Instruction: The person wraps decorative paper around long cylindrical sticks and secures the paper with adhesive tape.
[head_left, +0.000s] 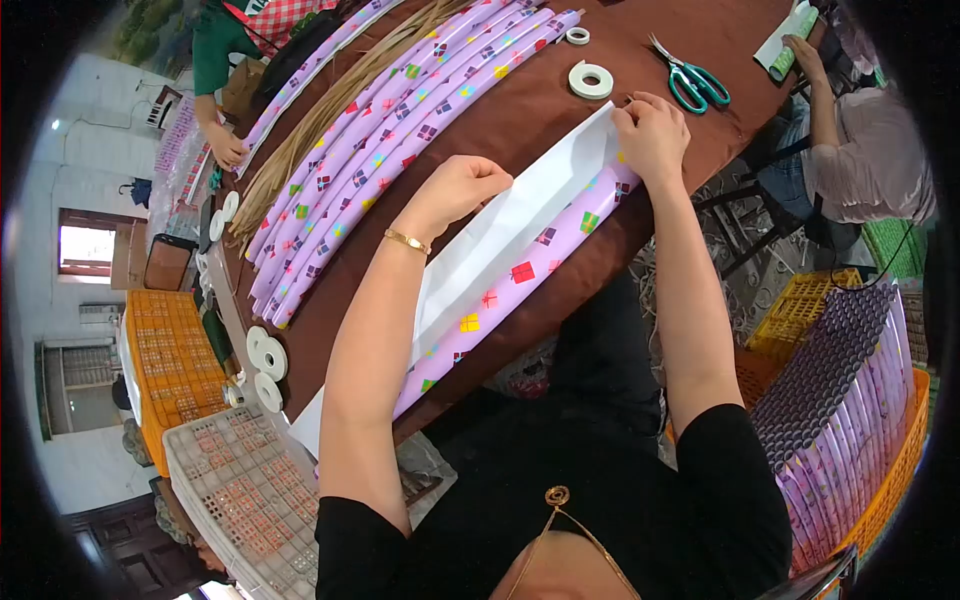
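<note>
A purple sheet of wrapping paper (521,272) printed with colourful gift boxes lies slantwise in front of me. It is partly rolled, and its white inner side faces up along the far edge. My left hand (458,197) is closed in a pinch on that far edge, about midway along. At the far right end, my right hand (655,138) grips the paper's corner between thumb and fingers. Beyond my left hand lie several finished-looking rolls (385,150) of the same paper, side by side.
White tape rolls (590,80) and green-handled scissors (697,84) lie on the brown-covered table (530,125). More tape rolls (268,357) sit at the left edge. Co-workers' hands (228,147) show at far left and upper right. Crates (235,490) flank me; the right one holds many rolls (835,400).
</note>
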